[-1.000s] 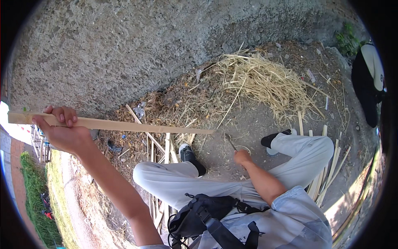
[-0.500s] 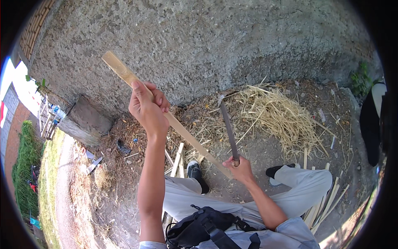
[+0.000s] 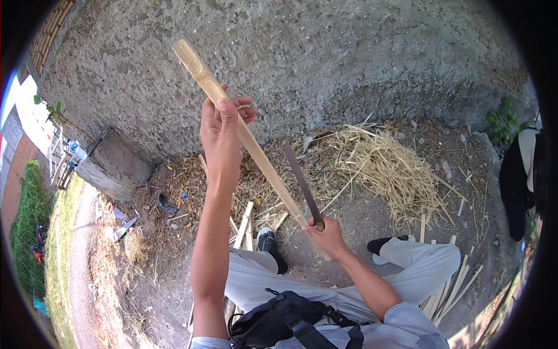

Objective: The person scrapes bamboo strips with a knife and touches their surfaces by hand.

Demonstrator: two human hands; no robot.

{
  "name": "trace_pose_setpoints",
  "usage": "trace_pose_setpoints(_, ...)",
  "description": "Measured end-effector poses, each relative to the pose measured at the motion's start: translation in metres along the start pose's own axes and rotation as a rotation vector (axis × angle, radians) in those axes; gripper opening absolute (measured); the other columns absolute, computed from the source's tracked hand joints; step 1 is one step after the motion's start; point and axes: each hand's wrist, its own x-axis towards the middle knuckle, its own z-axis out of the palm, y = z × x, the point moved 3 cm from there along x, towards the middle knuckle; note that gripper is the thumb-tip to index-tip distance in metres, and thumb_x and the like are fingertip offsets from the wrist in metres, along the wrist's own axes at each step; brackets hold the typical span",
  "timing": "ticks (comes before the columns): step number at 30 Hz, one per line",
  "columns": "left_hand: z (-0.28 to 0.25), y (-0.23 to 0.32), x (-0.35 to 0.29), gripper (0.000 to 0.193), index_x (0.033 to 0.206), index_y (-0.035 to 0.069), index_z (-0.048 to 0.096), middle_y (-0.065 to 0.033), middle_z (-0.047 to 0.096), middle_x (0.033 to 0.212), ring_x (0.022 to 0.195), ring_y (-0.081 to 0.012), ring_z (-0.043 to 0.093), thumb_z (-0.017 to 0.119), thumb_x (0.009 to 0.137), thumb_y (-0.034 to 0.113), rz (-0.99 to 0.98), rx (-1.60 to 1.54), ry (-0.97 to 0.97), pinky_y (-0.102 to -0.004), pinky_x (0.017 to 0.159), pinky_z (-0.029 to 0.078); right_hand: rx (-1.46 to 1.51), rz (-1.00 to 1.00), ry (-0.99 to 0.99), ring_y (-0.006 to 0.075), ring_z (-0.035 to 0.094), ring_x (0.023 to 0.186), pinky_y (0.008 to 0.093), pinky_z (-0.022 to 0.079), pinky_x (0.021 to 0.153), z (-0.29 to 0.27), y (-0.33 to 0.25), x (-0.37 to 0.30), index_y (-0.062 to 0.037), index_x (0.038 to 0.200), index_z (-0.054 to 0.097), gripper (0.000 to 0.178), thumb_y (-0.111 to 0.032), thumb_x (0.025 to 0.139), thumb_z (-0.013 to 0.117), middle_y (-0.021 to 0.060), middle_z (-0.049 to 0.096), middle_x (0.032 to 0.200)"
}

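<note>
A long pale bamboo strip (image 3: 263, 161) slants from upper left down to the right, a node showing near its upper end. My left hand (image 3: 218, 136) holds it below that node, thumb pressed along it and fingers loosely extended behind. In my right hand (image 3: 328, 237) is the handle of a long dark-bladed knife (image 3: 302, 185), its blade pointing up and away from me. The strip's lower end meets the right hand's thumb and fingers beside the handle. Strip and blade stand apart except near that hand.
Beyond my feet lies a heap of thin bamboo shavings (image 3: 395, 168) against a rough grey wall (image 3: 302, 64). Split bamboo pieces (image 3: 456, 291) rest by my right leg, more strips (image 3: 244, 224) by my left foot. A stone block (image 3: 119, 163) stands at left.
The strip has turned steeper and its upper end has risen to the right. My left hand's fingers have loosened and spread. The knife blade has tilted leftward.
</note>
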Motion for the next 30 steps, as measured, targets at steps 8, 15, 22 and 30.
trace_pose_setpoints(8,-0.040,-0.102,-0.082,0.057,0.137,0.003,0.037,-0.0164,0.053,0.129,0.119,-0.0253,0.050,0.061,0.091,0.029,-0.492,0.245,-0.376,-0.0381,0.097,0.043,0.405,0.008,0.303,0.0039,0.050,0.050,0.0218,0.040,0.044,-0.031,-0.040,0.032,-0.0046,0.085,0.053,0.024,-0.015,0.081,0.074,-0.0025,0.054,0.063)
trace_pose_setpoints(15,-0.053,-0.230,-0.234,0.069,0.138,0.002,0.036,-0.0222,0.051,0.128,0.118,-0.0315,0.051,0.067,0.086,0.038,-0.644,0.589,-1.068,-0.0402,0.096,0.044,0.627,-0.070,0.447,0.0044,0.050,0.049,0.0189,0.040,0.044,-0.070,-0.045,0.051,-0.0050,0.083,0.050,0.026,-0.004,0.076,0.076,0.0001,0.057,0.066)
trace_pose_setpoints(22,-0.082,-0.275,-0.246,0.069,0.138,0.005,0.037,-0.0219,0.048,0.133,0.120,-0.0343,0.051,0.067,0.085,0.036,-0.726,0.751,-0.860,-0.0394,0.095,0.045,0.619,-0.104,0.454,0.0045,0.047,0.046,0.0197,0.041,0.042,-0.148,-0.031,0.045,0.0009,0.095,0.059,0.011,-0.005,0.087,0.062,0.0131,0.069,0.091)
trace_pose_setpoints(30,-0.065,-0.267,-0.230,0.080,0.141,-0.001,0.023,-0.0259,0.051,0.124,0.109,-0.0320,0.058,0.072,0.083,0.027,-0.739,0.528,-0.450,-0.0386,0.087,0.051,0.780,-0.144,0.699,0.0051,0.047,0.051,0.0213,0.043,0.047,-0.168,-0.026,0.010,0.0011,0.100,0.056,0.012,-0.005,0.090,0.059,0.0170,0.067,0.101)
